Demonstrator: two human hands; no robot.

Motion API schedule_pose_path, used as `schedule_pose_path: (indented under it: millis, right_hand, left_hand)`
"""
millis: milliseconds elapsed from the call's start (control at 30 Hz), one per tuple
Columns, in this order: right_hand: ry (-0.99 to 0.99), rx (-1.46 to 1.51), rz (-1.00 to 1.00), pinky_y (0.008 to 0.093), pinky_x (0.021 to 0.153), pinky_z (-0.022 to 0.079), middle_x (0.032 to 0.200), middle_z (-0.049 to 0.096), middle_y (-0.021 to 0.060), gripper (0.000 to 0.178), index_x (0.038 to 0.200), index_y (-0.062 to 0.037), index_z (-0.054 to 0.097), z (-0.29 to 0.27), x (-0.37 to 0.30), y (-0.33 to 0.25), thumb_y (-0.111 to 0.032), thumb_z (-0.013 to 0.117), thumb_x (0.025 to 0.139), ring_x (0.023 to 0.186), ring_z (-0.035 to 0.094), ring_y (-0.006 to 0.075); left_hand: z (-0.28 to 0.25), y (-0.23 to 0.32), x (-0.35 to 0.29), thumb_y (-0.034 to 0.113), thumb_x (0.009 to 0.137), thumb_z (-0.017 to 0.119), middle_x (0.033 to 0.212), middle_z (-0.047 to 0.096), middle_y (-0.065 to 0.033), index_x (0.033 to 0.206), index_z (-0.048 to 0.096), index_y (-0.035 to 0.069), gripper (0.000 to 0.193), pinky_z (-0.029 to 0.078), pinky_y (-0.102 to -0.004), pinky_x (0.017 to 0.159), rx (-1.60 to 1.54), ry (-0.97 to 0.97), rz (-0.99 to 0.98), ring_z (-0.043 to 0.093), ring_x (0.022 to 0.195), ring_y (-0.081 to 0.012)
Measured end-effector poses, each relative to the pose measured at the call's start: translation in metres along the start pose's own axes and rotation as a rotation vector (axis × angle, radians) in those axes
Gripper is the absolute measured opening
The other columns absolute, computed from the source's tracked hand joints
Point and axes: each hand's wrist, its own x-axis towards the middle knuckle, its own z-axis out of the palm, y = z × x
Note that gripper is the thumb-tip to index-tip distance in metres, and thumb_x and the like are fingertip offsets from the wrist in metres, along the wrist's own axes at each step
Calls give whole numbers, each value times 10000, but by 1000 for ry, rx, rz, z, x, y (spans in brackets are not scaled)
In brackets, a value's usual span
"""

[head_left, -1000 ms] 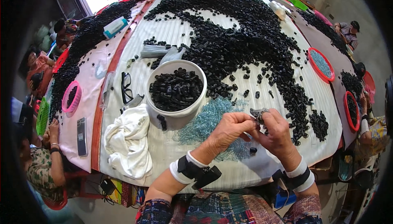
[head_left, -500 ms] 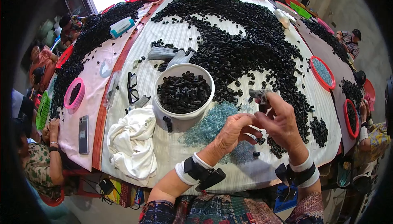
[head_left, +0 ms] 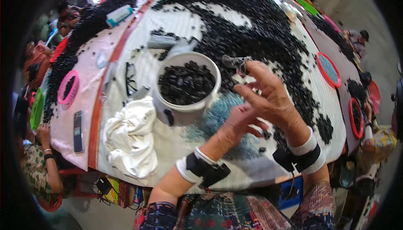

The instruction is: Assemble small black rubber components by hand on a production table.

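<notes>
My right hand (head_left: 273,99) is raised just right of a white bucket (head_left: 218,81) filled with small black plastic parts. Its thumb and index finger are apart, with no part visible between them. A grey covering wraps the index fingertip (head_left: 237,64). Below and partly behind it, my left hand (head_left: 239,125) hovers over a pile of small clear bluish pieces (head_left: 224,104). Its lower fingers are loosely bent and spread; the right hand hides its other fingertips. Both wrists wear white bands with black straps. A large heap of black parts (head_left: 260,41) spreads beyond the bucket.
Left of the bucket lie black-framed glasses (head_left: 130,78) and a crumpled white cloth (head_left: 132,139). A phone (head_left: 79,131) and a pink basket (head_left: 68,87) are farther left. A red-rimmed basket (head_left: 328,70) holds clear pieces at right. Other people sit around the table.
My right hand has moved up and left toward the bucket, and its thumb and index finger have parted. The dark part between its fingers no longer shows. The whole view has shifted slightly.
</notes>
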Motion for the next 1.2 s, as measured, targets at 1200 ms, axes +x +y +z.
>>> schedule_pose_path:
  millis: [1200]
  right_hand:
    - [193, 77, 259, 264, 674, 520, 786, 655, 114, 163, 917, 15, 509, -27, -97, 47, -27, 607, 794, 781, 645, 126]
  left_hand:
    - [8, -1, 1, 94, 836, 651, 853, 648, -78, 1001, 584, -11, 207, 528, -214, 543, 415, 112, 23, 648, 722, -128]
